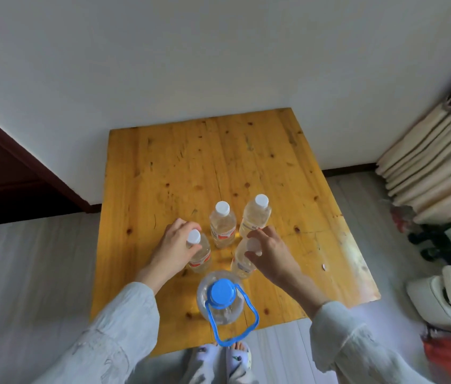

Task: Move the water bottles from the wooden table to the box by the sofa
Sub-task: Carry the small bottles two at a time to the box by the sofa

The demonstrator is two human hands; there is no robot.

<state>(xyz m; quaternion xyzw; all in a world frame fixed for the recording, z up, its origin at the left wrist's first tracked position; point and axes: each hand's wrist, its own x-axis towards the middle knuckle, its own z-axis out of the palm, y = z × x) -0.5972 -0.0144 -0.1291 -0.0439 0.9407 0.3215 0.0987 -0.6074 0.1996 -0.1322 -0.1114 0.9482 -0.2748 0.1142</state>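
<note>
Wooden counter [218, 162] against the white wall [163, 65], five bottles upright on it, all in the near half.

Back row: two small bottles with white caps, back-left bottle [222, 224] and back-right bottle [254, 216], standing just beside each other, untouched.

Front row: front-left bottle [199, 252] and front-right bottle [242, 257], both small with white caps.

Left hand [175, 246]: grip curled round the neck of the front-left bottle, fingers over the far side, thumb on the near side below the cap. Bottle base on the counter.

Right hand [270, 252]: grip closed round the top of the front-right bottle, fingers wrapped over the cap, thumb just under it. Can't tell if the base is on the counter or just off it; image is blurred there.

Big jug [220, 296] with blue cap and blue carry loop stands nearest the front edge, between the two forearms, neither touching it.

Both sleeves pale grey. Slippered feet [224, 358] on the floor below the counter edge. Folded curtain [426, 167] at right, white shoes [446, 297] on the floor beside the counter.
</note>
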